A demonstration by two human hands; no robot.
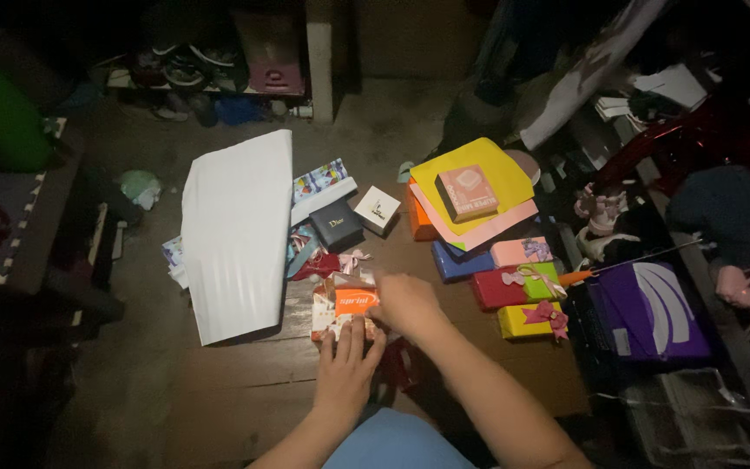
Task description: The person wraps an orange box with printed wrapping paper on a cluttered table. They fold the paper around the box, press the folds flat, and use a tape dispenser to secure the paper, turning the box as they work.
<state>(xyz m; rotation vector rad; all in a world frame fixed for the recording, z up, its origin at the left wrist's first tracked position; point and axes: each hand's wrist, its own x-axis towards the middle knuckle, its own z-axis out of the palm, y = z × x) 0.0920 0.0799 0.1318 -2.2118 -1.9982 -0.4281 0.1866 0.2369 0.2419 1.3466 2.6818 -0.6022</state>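
A small orange box [355, 301] lies on patterned wrapping paper [324, 323] on the dark wooden floor. My left hand [346, 369] presses flat on the paper's near edge, fingers pointing away from me. My right hand [404, 303] rests on the box's right side and holds a fold of paper against it. Pink ribbon [353, 259] lies just behind the box.
A large white paper sheet [236, 230] lies to the left. A dark box [336, 224] and a white box [377, 209] sit behind. To the right stand wrapped gifts with bows [524, 295], a pink box on yellow paper [467, 193], and a purple bag [648, 311].
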